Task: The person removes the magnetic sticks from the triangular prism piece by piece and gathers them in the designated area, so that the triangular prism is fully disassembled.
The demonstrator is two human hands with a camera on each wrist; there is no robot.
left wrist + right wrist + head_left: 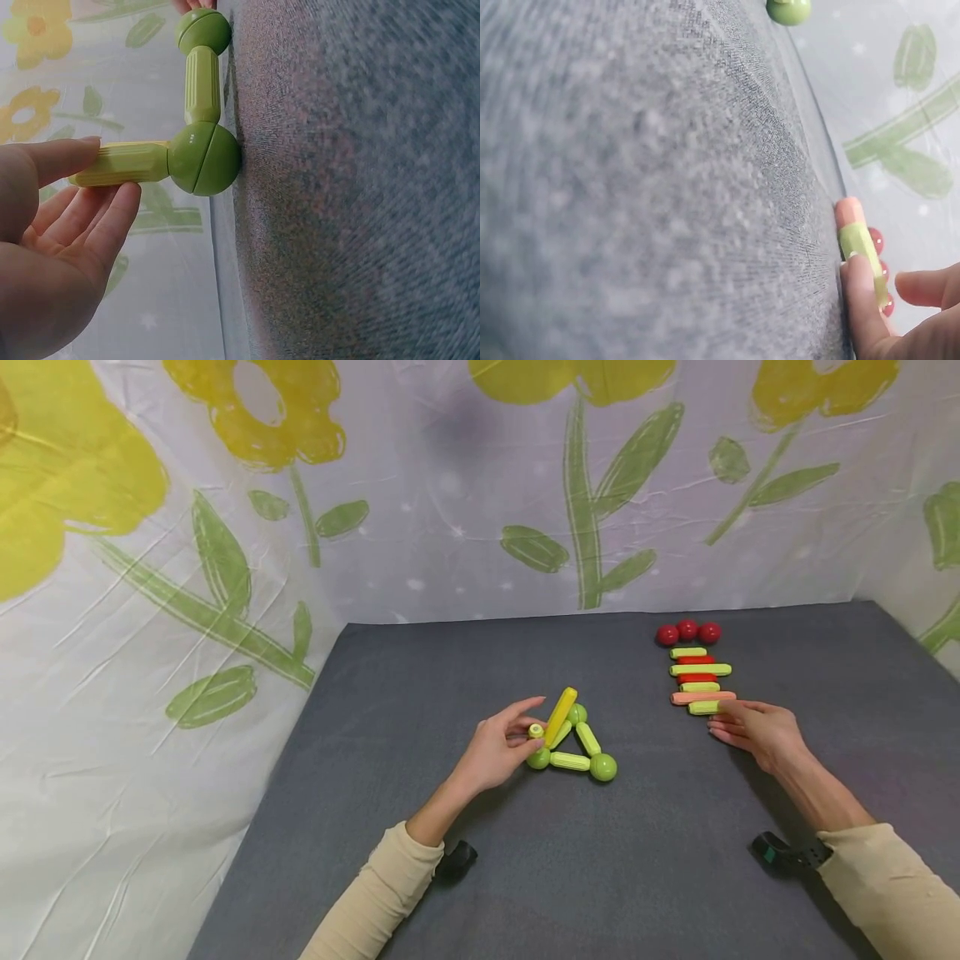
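Your left hand [498, 745] pinches a light green rod [536, 731] w/ thumb and fingers; its far end sits on the near-left green ball [538, 758] of the triangle [573, 750], mid-table. Left wrist view confirms it: fingers [64, 161] around the rod, ball [204, 159] touching the mat [360, 187]. A yellow rod [560, 717] leans up off the same corner, just beside your fingertips.

Your right hand [753, 732] isn't clamped on anything yet. Fingertips rest on the nearest light green rod [703, 707] of the spare row [700, 681], on the right side of the table. Right wrist view shows one finger [861, 296] lying along that rod [862, 251], w/ the pink rod [849, 211] right behind it. Fingers only lightly curved, so it's contact, not a grasp.

Risks as I see them:
- Left: the raised rods hang on one ball joint. Twist or pull sideways and the ball prob rolls, dragging the flat triangle out of shape, or the yellow rod tips over.
- Left again: release too early and the held rod likely flops flat onto the mat.
- Right: the row is packed tight. Slide the near rod out and the pink one prob comes w/ it, esp if the pieces cling together.
- The three red balls [687, 632] at the far end sit loose. A shove through the row could send them rolling toward the back edge.
- Eyes split btwn two hands: head cam is centred on neither.
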